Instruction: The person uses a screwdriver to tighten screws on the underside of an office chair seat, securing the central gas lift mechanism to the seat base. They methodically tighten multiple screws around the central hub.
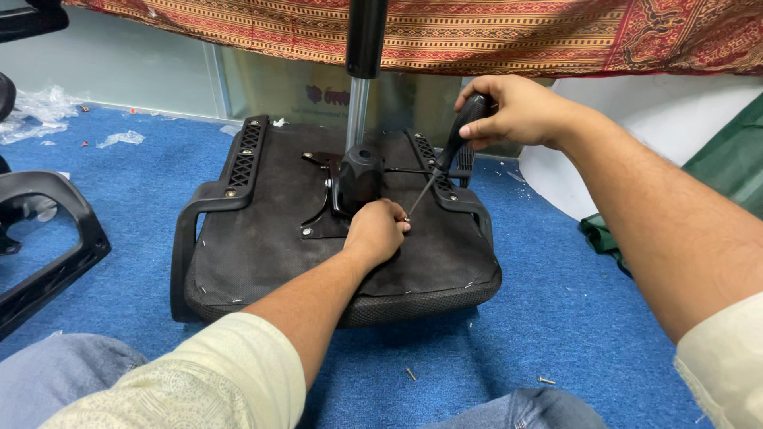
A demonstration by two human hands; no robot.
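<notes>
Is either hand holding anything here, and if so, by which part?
The right hand grips a screwdriver by its black handle. The left hand rests on the upturned chair seat, fingers at the screwdriver tip; what they pinch cannot be told.

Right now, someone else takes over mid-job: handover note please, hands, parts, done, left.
Right hand: gripping the black screwdriver by its handle, tip angled down to the left hand's fingertips.
Left hand: resting on the upturned seat base, pinching something at the tip; too small to tell what.
Parts: the seat lies underside up on the blue carpet, metal mechanism plate and gas cylinder at centre, armrests attached.
Done: one plate screw looks seated.
Left: the screw point under the tip. Loose screws lie on the carpet near the knees.
</notes>
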